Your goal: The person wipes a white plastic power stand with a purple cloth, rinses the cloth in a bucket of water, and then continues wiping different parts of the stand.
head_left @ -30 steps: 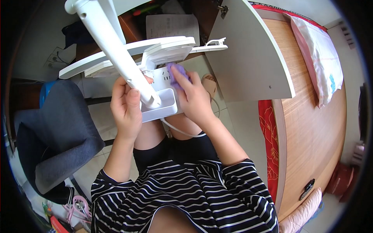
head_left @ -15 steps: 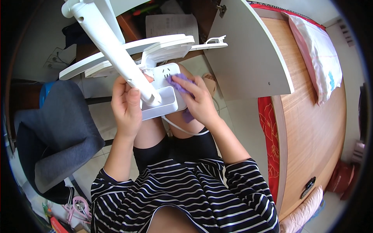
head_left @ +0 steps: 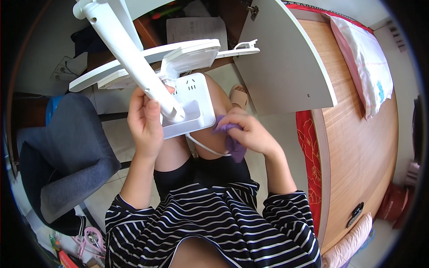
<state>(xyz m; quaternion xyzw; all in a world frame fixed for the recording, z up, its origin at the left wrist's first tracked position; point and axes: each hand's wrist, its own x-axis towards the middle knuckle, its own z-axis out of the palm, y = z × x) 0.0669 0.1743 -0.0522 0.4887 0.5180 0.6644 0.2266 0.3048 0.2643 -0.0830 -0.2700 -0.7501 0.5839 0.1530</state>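
My left hand [head_left: 146,117] grips a white stand [head_left: 138,67] at the foot of its thick, slanted pole. The stand's base [head_left: 206,117] has power socket slots on its upper face and a small open tray beside the pole. It rests over my thighs, and a white cord [head_left: 203,146] comes out from under it. My right hand [head_left: 250,134] pinches a crumpled purple cloth [head_left: 234,145], which hangs down just right of the base, apart from it.
White curved panels [head_left: 196,56] sit just beyond the base. An open white cabinet door [head_left: 286,62] stands at the right, before a wooden bed board [head_left: 357,147] with a pillow [head_left: 364,67]. A dark grey chair [head_left: 76,156] is at my left. Papers [head_left: 196,31] lie at the back.
My right hand has drawn the purple cloth off the socket face, moving right and toward me. The left hand and the stand stay nearly where they were.
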